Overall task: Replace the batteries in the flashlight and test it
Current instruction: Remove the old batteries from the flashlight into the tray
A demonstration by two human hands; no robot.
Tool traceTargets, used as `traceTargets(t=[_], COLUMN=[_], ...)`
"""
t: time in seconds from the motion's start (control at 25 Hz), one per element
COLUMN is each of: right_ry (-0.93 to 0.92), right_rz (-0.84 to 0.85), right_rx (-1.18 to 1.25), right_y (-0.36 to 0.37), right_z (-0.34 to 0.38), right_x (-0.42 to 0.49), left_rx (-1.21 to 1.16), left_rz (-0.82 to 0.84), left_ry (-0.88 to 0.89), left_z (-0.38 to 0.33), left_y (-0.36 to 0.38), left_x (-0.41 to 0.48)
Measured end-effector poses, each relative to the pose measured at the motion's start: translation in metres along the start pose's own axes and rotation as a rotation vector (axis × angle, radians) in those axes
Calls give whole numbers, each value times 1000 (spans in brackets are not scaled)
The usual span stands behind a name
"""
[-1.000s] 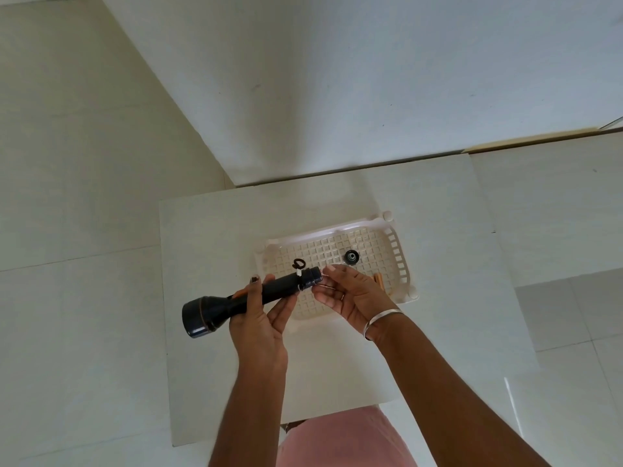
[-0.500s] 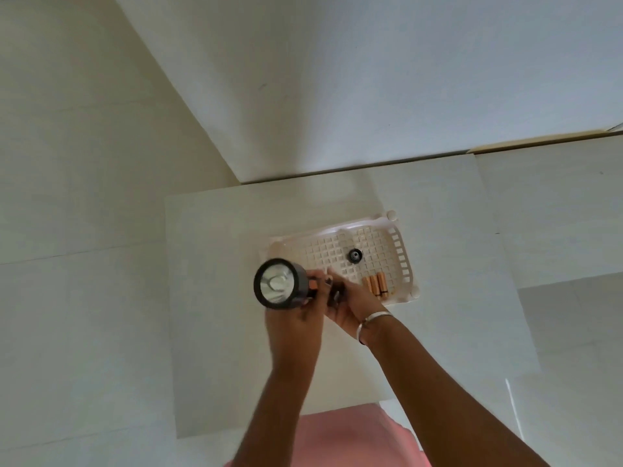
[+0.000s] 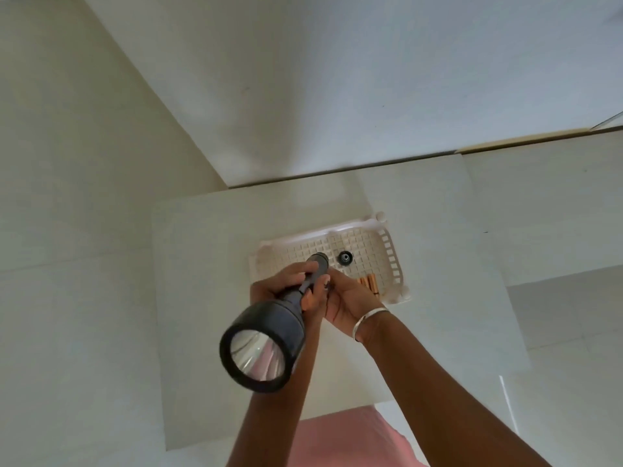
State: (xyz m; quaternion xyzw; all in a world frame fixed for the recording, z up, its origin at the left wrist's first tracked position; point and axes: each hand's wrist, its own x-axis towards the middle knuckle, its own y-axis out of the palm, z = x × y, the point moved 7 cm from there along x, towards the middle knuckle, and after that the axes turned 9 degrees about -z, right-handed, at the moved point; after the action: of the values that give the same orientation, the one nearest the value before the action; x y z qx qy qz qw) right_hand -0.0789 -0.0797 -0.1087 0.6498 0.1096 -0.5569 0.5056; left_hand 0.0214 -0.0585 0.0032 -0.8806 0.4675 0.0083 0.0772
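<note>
Flashlight (image 3: 269,326): black, with a slim barrel and a wide head. It is held in the air over the near left corner of the basket (image 3: 395,264). The head is tipped up toward the camera so the shiny reflector shows, and the rear end points down over the basket's grid floor.
Left hand (image 3: 279,286): wraps the barrel just behind the head, with the fingers (image 3: 291,270) curled over the top and the thumb pressed along the side. This is a firm grip on the flashlight.
Right hand (image 3: 347,299): cupped against the barrel on the side toward the basket, over its near edge, with the fingers bent inward beside the left thumb. Whether they pinch anything cannot be told — the spot is dark and small.
Tail cap (image 3: 345,257): a small black round piece lying on the basket floor near the far side, just right of the flashlight's rear end and apart from it.
Batteries (image 3: 369,283): a few copper-coloured cells lying side by side in the near right part of the basket, just beyond the right hand.
Basket: white plastic, shallow, with a slotted right wall. It sits on the white surface (image 3: 202,298).
Bracelet (image 3: 369,319): a silver band on the right wrist, nearer the camera than the basket.
Pink garment (image 3: 354,439): at the bottom edge, well on the near side of the basket.
</note>
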Motion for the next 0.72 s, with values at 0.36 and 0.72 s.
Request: traceTargets(t=[0.36, 0.72], right_ry=[-57, -179], right_rz=[-5, -34], right_rx=[-137, -290], right_y=[-12, -17], right_z=[1, 9], right_x=[-4, -5], left_rx=[164, -377], left_rz=[-22, -363], left_ry=[132, -605], left_z=[-4, 60], left_y=[-7, -46], left_x=[-4, 6])
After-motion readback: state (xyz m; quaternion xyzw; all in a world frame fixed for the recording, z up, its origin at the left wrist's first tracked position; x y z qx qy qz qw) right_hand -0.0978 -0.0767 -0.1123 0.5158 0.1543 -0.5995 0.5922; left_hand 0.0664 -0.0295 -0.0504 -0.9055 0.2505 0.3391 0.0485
